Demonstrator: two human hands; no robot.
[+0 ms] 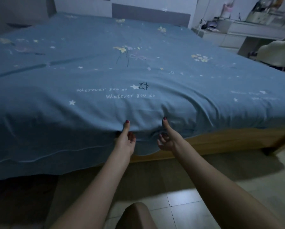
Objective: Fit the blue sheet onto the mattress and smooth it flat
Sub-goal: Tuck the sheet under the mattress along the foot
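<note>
Dim bedroom: both hands, left hand point(125, 140) and right hand point(167, 140), pinch the blue sheet point(105, 66) at the mattress's near edge, thumbs on top, seemingly pulling it taut.

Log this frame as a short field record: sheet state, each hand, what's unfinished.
sheet: blue sheet spread over the mattress top, near edge hanging down over the wooden bed frame
left hand: left hand grips the sheet's near edge, thumb on top
right hand: right hand grips the same edge beside it, thumb up
wrinkles: folds fan out above both hands; long crease at far left
unfinished: near edge not tucked, hem loose at left
surroundings: white desk at far right
</note>
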